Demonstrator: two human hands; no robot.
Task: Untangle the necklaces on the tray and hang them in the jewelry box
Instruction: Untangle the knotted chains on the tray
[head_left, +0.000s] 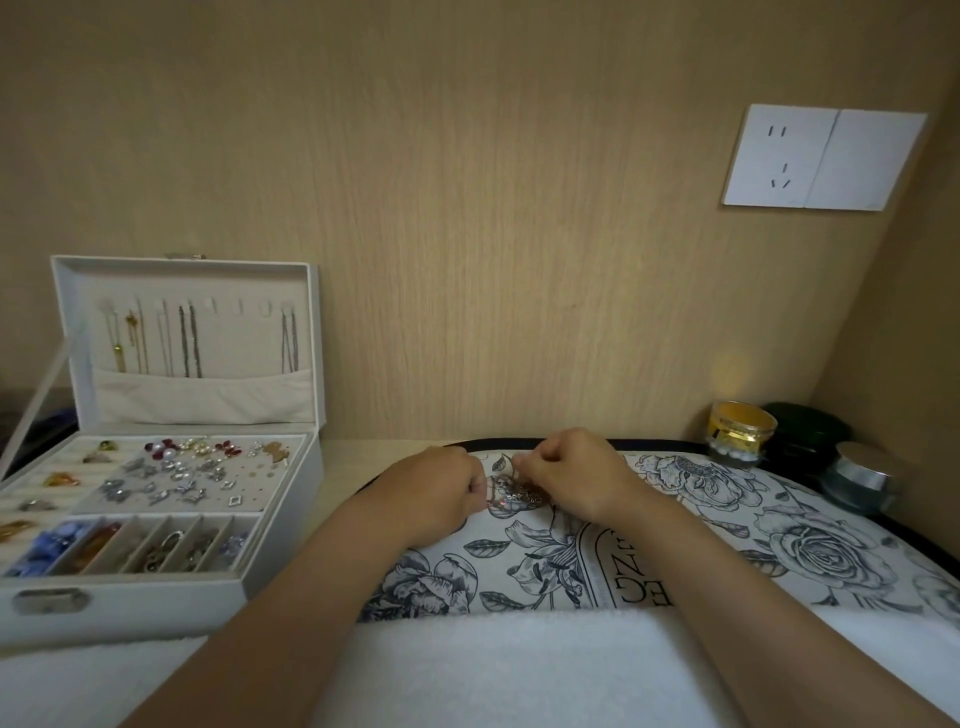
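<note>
In the head view, the necklaces (519, 492) lie as one small knotted clump on the far part of the flowered tray (831, 551), between the two hands. They look light, limp and thin, and likely to snag or kink if tugged. I judge the best hold to be a fingertip pinch on a loose strand just beside the knot, teasing rather than pulling. The left hand (434, 491) rests on the tray with its fingers curled tight, pinching the clump's left edge. The right hand (569, 475) sits knuckles-up at the clump's right side, fingers curled in and nipping a strand. The open jewelry box (130, 603) stands well to the left, with several chains (189, 340) hanging in its lid.
</note>
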